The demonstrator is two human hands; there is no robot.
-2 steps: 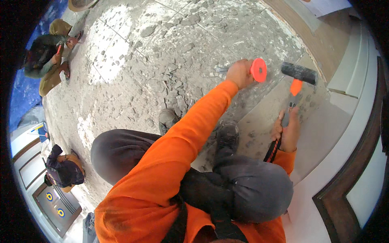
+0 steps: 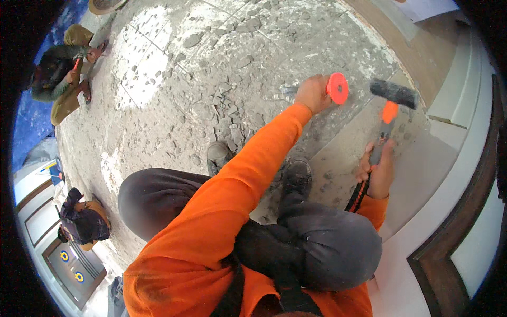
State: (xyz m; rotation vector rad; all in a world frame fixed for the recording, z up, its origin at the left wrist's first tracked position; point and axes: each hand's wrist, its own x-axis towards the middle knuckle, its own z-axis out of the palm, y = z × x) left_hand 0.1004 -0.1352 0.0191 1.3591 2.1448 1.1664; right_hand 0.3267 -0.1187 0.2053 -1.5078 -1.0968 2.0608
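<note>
My left hand [image 2: 312, 94] is wrapped round a chisel with a round, red-orange hand guard [image 2: 337, 89] at its right end. The chisel's metal blade [image 2: 284, 94] comes out left of the hand, low over the rubble-strewn floor. In my right hand [image 2: 379, 170] is a club hammer [image 2: 393, 94], gripped by its grey and orange handle. Its dark, dusty head is slightly blurred and stands right of the guard, apart from it. A black and red strap or grip end [image 2: 357, 195] hangs below the right hand.
Broken chips [image 2: 224, 100] cover the grey floor [image 2: 153, 127]. A smooth tile [image 2: 338, 153] lies by my right foot, near a white wall base [image 2: 412, 227] at right. A crouching co-worker [image 2: 60, 74] holds a red tool at far left; another person [image 2: 84, 222] is below.
The hammer and my right hand have shifted slightly right, away from the chisel's guard. My left hand stays almost in place.
</note>
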